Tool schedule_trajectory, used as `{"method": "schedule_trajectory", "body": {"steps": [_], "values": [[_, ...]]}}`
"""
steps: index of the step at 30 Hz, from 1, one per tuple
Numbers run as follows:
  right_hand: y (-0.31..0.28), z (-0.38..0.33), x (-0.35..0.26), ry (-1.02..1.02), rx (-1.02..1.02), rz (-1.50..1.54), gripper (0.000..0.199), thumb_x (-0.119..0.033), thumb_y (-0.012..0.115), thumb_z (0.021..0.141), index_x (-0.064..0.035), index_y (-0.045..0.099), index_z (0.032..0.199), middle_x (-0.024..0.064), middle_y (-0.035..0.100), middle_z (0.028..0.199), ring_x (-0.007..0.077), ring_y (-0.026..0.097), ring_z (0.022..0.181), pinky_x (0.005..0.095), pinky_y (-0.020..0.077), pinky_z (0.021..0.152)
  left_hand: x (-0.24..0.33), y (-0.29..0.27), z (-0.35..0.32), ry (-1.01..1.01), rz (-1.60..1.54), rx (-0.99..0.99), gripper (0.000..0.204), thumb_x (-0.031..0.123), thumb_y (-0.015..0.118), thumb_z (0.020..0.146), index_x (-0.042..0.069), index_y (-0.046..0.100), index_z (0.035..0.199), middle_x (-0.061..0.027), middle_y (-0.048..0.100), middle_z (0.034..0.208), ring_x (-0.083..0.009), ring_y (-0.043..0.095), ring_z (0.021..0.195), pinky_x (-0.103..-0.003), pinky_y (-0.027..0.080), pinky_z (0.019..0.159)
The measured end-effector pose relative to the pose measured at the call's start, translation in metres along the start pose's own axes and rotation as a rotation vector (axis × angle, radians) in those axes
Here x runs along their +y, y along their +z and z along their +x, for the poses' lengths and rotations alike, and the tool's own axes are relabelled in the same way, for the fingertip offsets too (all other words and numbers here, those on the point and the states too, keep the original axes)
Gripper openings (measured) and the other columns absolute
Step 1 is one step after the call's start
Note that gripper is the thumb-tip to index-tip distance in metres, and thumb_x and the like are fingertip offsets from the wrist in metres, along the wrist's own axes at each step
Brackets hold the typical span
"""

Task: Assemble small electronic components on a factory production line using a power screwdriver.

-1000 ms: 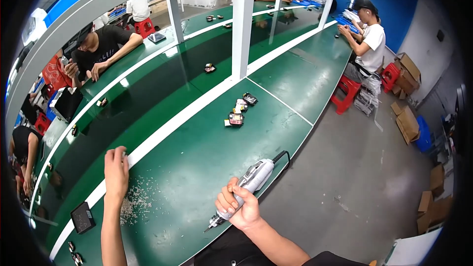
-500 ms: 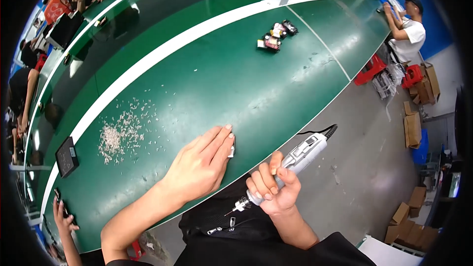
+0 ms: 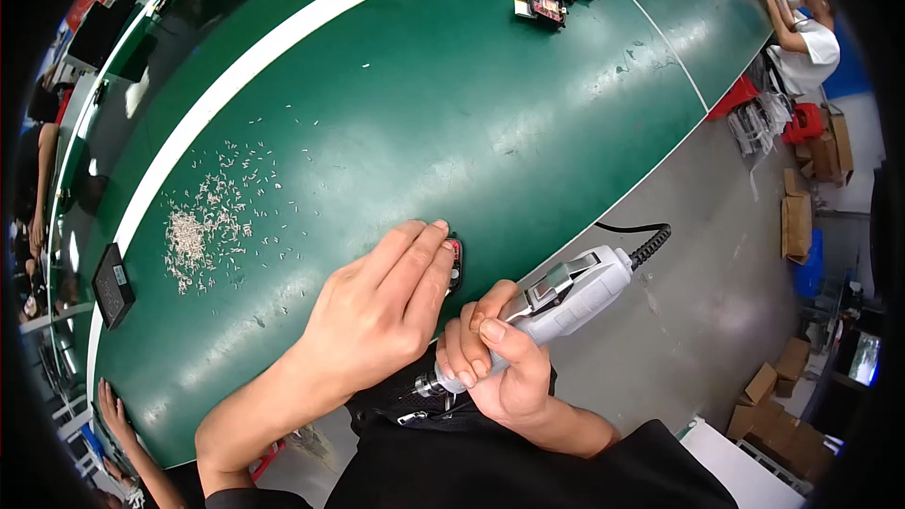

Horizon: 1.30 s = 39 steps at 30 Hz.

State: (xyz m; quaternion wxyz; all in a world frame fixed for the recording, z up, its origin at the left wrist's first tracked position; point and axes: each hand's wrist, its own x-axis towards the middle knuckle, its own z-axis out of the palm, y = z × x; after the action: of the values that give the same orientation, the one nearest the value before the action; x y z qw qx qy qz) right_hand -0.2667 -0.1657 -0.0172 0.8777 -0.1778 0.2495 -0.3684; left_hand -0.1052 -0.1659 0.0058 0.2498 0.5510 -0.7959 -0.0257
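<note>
Right hand point(image 3: 509, 368) is wrapped tight round a grey electric screwdriver point(image 3: 580, 292), bit end by the bench edge. Left hand point(image 3: 382, 306) lies palm-down, fingers together, over a small black-and-red device point(image 3: 456, 267) near that edge (can't tell if it's actually pinching it). Further out on the green bench point(image 3: 405, 151): scattered little screws point(image 3: 193, 238), a black tray point(image 3: 114, 287), more gadgets point(image 3: 547, 6) clumped up top.

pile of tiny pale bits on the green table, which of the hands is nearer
Left: the left hand is to the right of the pile; the right hand is farther right, around the grey power tool.
</note>
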Motion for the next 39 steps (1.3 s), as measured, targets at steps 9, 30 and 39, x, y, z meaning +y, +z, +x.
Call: {"method": "schedule_trajectory", "body": {"steps": [9, 30, 39], "values": [[-0.003, 0.004, -0.001, -0.017, 0.037, 0.083, 0.006, -0.011, 0.048, 0.091, -0.0054, 0.045, 0.09, 0.0043, 0.042, 0.057, 0.0147, 0.043, 0.049, 0.0303, 0.0399, 0.052, 0.006, 0.015, -0.007, 0.093, 0.005, 0.102, 0.037, 0.001, 0.062, 0.056, -0.012, 0.062, 0.09, -0.0214, 0.063, 0.094, -0.0323, 0.063, 0.084, -0.035, 0.055, 0.064], [0.018, 0.079, -0.107, -0.306, -0.533, -0.442, 0.025, -0.031, 0.044, 0.098, -0.0077, 0.047, 0.092, 0.0, 0.043, 0.053, 0.0115, 0.046, 0.043, 0.0274, 0.042, 0.048, 0.009, 0.012, -0.026, 0.113, 0.132, -0.078, 0.034, 0.007, 0.065, 0.072, -0.014, 0.063, 0.099, -0.025, 0.063, 0.107, -0.0345, 0.061, 0.103, -0.035, 0.055, 0.083], [0.011, 0.082, -0.098, -0.269, -0.504, -0.479, 0.023, -0.032, 0.042, 0.099, -0.0096, 0.045, 0.091, -0.0014, 0.041, 0.054, 0.0102, 0.043, 0.043, 0.0274, 0.0404, 0.051, 0.01, 0.015, -0.025, 0.082, 0.066, -0.037, 0.03, 0.005, 0.064, 0.071, -0.014, 0.064, 0.095, -0.0245, 0.063, 0.104, -0.0331, 0.062, 0.099, -0.035, 0.055, 0.083]]}}
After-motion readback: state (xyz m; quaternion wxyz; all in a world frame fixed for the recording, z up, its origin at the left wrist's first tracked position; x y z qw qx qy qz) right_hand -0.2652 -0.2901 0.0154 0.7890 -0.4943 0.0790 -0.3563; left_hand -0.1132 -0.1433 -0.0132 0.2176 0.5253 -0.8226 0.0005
